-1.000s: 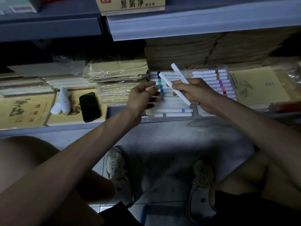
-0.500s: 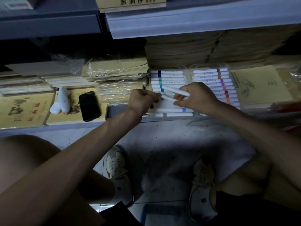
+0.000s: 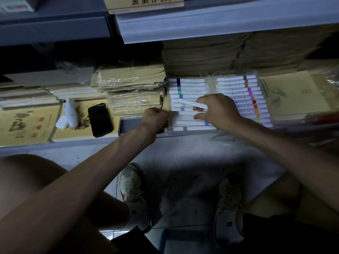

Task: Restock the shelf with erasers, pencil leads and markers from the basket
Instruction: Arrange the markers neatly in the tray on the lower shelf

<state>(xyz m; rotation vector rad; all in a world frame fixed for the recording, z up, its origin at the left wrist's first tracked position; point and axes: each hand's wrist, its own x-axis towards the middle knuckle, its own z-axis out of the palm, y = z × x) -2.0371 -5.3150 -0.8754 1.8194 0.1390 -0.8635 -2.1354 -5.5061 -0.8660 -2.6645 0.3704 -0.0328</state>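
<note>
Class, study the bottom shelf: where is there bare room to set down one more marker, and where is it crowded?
Bare shelf shows only in the dark gap between the black phone and the left marker tray. The floor in front is also open. Both trays are crowded; the right tray looks full, and both hands work over the left.

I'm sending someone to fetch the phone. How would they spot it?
On the bottom grey metal shelf, look left of the clear marker trays. The black slab phone lies flat on a yellow booklet, the only dark thing there, beside a white plastic tool.
</note>
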